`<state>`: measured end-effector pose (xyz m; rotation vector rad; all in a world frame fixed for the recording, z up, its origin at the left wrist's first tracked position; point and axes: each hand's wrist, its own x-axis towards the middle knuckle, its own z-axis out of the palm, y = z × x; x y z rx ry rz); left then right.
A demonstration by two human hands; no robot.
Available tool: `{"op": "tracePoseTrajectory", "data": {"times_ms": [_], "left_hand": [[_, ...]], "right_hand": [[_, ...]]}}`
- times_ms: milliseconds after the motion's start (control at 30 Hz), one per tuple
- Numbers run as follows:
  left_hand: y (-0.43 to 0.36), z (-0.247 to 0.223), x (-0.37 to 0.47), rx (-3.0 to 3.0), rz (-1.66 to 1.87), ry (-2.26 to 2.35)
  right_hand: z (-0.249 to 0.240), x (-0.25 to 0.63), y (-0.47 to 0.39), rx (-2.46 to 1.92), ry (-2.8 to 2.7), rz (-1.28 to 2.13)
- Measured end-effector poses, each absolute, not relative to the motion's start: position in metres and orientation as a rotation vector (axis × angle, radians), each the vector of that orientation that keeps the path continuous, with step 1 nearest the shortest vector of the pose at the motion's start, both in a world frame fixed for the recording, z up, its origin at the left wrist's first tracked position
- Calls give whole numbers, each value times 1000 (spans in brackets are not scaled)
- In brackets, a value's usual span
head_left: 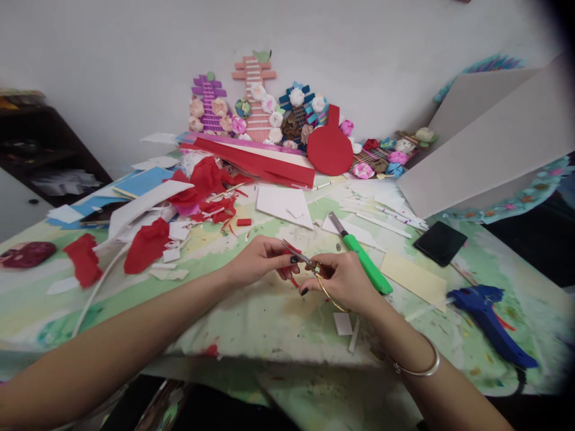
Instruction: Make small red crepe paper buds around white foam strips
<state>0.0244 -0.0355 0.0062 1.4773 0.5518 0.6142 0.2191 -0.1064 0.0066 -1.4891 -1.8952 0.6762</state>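
My right hand (348, 278) is closed on a pair of scissors (309, 261) with gold-coloured handles, the blades pointing left. A small red piece (294, 276), perhaps paper or foam, is pinched in my left hand (263, 260), right at the blades. How far the blades cut into it cannot be made out. Just behind my right hand lies a green lighter (366, 263) with a long metal nozzle. Below that hand, a small white square (342, 323) rests near the table's front edge.
Red crepe paper (147, 245) and white scraps litter the left. Long red strips (256, 161) and a red round-bodied cutout (330, 149) lie at the back, before flower-decorated guitar shapes (254, 102). A blue glue gun (492, 323) and a dark phone-like slab (440, 242) lie right. A large grey board (476, 137) leans there.
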Motion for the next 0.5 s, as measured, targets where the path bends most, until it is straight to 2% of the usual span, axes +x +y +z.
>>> {"op": "tracePoseTrajectory", "data": {"times_ms": [500], "left_hand": [[-34,2,23,1484,594,576]], "right_hand": [[2,224,-105,-1505,-1934,632]]}}
